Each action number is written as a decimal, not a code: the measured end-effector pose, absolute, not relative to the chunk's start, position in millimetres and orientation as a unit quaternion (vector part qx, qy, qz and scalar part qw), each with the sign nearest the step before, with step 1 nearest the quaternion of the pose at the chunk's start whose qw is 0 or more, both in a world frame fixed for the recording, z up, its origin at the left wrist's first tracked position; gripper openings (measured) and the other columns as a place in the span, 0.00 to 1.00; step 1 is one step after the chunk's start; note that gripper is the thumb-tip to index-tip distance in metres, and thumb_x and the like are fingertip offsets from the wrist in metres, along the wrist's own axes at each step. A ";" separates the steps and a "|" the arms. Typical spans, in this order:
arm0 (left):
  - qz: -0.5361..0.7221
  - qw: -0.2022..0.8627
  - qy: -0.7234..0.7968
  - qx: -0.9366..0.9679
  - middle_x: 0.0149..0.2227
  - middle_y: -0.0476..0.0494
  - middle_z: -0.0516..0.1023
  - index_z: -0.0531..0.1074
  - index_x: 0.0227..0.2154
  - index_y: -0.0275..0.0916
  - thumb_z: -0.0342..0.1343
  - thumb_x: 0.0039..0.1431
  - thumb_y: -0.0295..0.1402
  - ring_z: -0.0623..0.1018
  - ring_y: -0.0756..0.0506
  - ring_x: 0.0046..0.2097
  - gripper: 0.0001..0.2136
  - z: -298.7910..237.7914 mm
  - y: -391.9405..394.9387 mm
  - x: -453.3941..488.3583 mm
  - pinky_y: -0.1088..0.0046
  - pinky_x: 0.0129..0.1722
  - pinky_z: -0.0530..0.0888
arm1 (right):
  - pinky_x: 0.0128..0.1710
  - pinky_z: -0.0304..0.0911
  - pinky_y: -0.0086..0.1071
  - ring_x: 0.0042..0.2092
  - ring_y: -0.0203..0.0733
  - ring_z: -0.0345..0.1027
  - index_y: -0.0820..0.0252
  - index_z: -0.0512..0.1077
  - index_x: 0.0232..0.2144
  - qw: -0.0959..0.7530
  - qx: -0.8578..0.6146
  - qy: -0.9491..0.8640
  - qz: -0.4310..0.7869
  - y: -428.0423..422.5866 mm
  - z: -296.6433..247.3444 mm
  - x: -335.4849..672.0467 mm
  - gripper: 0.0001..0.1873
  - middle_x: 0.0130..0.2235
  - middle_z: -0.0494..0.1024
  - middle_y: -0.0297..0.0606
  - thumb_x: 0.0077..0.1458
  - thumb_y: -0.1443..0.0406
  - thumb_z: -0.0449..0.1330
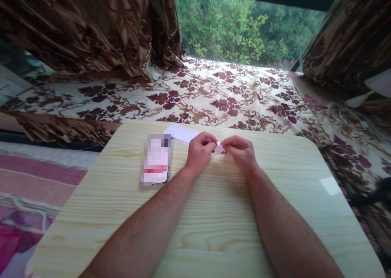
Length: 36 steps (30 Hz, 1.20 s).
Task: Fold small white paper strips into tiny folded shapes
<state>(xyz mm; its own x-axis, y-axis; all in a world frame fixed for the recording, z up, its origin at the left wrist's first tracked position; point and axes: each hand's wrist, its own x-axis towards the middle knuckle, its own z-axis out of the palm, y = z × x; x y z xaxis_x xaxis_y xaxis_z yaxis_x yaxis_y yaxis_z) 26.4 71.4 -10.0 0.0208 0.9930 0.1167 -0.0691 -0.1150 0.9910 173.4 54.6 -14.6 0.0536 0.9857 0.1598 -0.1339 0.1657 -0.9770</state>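
Note:
Between my two hands is a small white piece of paper (219,148), held just above the tabletop. My left hand (199,151) pinches its left side with thumb and forefinger. On the other side, the fingertips of my right hand (242,151) are closed on the same piece. The hands almost meet, and the fingers hide part of the paper. Behind my left hand lies a larger white paper (180,133), flat and partly covered by that hand. Left of it rests a phone-shaped object (157,151), mostly blurred out, with a red band near its lower end.
All this is on a light wood-grain table (207,229) with rounded corners. A pale square patch (330,186), paper or reflection, shows at right. Beyond the far edge runs a ledge with flowered cloth (226,102), below a window between curtains (100,25). A white cable (354,117) lies at right.

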 end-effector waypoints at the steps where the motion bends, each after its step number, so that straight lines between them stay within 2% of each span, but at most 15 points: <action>1: 0.537 0.492 0.449 0.518 0.21 0.54 0.72 0.74 0.25 0.39 0.56 0.45 0.24 0.69 0.52 0.24 0.05 -10.3 71.4 26.3 0.77 0.25 0.65 | 0.30 0.75 0.31 0.27 0.34 0.71 0.57 0.80 0.27 0.584 -0.430 -0.492 0.481 54.7 -14.8 173.5 0.03 0.26 0.79 0.31 0.46 0.67 0.66; 7: 0.534 0.496 0.450 0.516 0.22 0.53 0.72 0.74 0.26 0.38 0.57 0.47 0.25 0.68 0.53 0.24 0.04 -8.9 70.4 25.1 0.77 0.25 0.64 | 0.29 0.74 0.30 0.27 0.34 0.71 0.57 0.80 0.27 0.578 -0.444 -0.494 0.473 55.3 -15.2 173.6 0.04 0.26 0.79 0.31 0.45 0.68 0.65; 10: 0.528 0.502 0.448 0.519 0.23 0.53 0.72 0.73 0.27 0.38 0.59 0.50 0.29 0.69 0.52 0.25 0.01 -5.8 68.4 24.8 0.77 0.25 0.64 | 0.29 0.73 0.30 0.26 0.34 0.71 0.57 0.79 0.27 0.575 -0.447 -0.498 0.471 55.3 -15.2 173.7 0.04 0.26 0.79 0.31 0.46 0.68 0.64; 14: 0.529 0.495 0.443 0.528 0.24 0.52 0.72 0.73 0.28 0.38 0.62 0.50 0.33 0.69 0.52 0.26 0.05 -4.3 66.9 25.2 0.77 0.26 0.65 | 0.29 0.71 0.29 0.26 0.34 0.72 0.58 0.78 0.29 0.573 -0.442 -0.503 0.472 54.8 -14.8 174.5 0.04 0.26 0.79 0.31 0.47 0.67 0.64; 16: 0.533 0.500 0.438 0.524 0.24 0.52 0.72 0.72 0.29 0.38 0.62 0.49 0.33 0.69 0.53 0.26 0.06 -4.8 67.0 25.6 0.77 0.26 0.65 | 0.29 0.71 0.29 0.27 0.34 0.73 0.58 0.78 0.33 0.567 -0.443 -0.505 0.477 54.6 -13.6 175.0 0.07 0.26 0.79 0.31 0.48 0.66 0.65; 20: 0.544 0.518 0.430 0.502 0.25 0.54 0.71 0.72 0.38 0.40 0.63 0.49 0.32 0.70 0.53 0.26 0.12 -6.1 67.6 26.6 0.78 0.27 0.66 | 0.30 0.70 0.30 0.28 0.35 0.73 0.57 0.74 0.45 0.557 -0.451 -0.500 0.486 55.1 -10.3 175.3 0.20 0.26 0.77 0.29 0.47 0.62 0.66; 23: 0.550 0.520 0.424 0.496 0.27 0.53 0.71 0.72 0.41 0.41 0.63 0.48 0.33 0.72 0.52 0.28 0.15 -7.3 67.9 27.0 0.77 0.29 0.68 | 0.29 0.68 0.29 0.28 0.35 0.72 0.58 0.72 0.47 0.559 -0.458 -0.492 0.486 56.6 -10.4 174.9 0.24 0.26 0.76 0.29 0.46 0.61 0.67; 26: 0.553 0.506 0.428 0.505 0.31 0.51 0.73 0.73 0.42 0.39 0.63 0.49 0.34 0.73 0.52 0.30 0.16 -8.9 68.3 26.8 0.76 0.30 0.70 | 0.28 0.67 0.28 0.28 0.34 0.71 0.59 0.72 0.46 0.560 -0.461 -0.491 0.482 58.0 -12.4 174.7 0.24 0.26 0.76 0.29 0.46 0.61 0.68; 29: 0.549 0.497 0.434 0.513 0.33 0.48 0.75 0.73 0.42 0.38 0.63 0.50 0.35 0.74 0.51 0.30 0.15 -10.1 68.6 26.7 0.76 0.32 0.71 | 0.29 0.67 0.28 0.30 0.34 0.71 0.59 0.75 0.41 0.561 -0.461 -0.495 0.477 58.4 -13.8 174.6 0.18 0.28 0.77 0.32 0.46 0.60 0.69; 32: 0.550 0.496 0.434 0.513 0.33 0.47 0.76 0.73 0.42 0.38 0.64 0.50 0.35 0.74 0.51 0.31 0.16 -10.6 68.8 27.0 0.76 0.32 0.71 | 0.30 0.68 0.29 0.31 0.36 0.73 0.59 0.77 0.35 0.558 -0.470 -0.499 0.468 58.1 -14.0 174.7 0.14 0.30 0.79 0.35 0.47 0.59 0.69; 36: 0.551 0.501 0.433 0.508 0.33 0.48 0.75 0.73 0.42 0.39 0.64 0.49 0.35 0.73 0.51 0.31 0.16 -10.5 68.9 27.5 0.76 0.31 0.70 | 0.28 0.67 0.29 0.29 0.36 0.72 0.60 0.77 0.32 0.556 -0.477 -0.503 0.459 58.1 -15.1 175.4 0.13 0.28 0.79 0.36 0.48 0.57 0.68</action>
<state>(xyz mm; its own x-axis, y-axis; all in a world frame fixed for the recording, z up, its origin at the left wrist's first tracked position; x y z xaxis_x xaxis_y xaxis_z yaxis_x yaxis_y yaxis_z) 27.5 68.9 -10.5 0.0182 0.9919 0.1258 -0.1117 -0.1230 0.9861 175.4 58.1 -15.1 0.0720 0.9901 0.1208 -0.0307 0.1232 -0.9919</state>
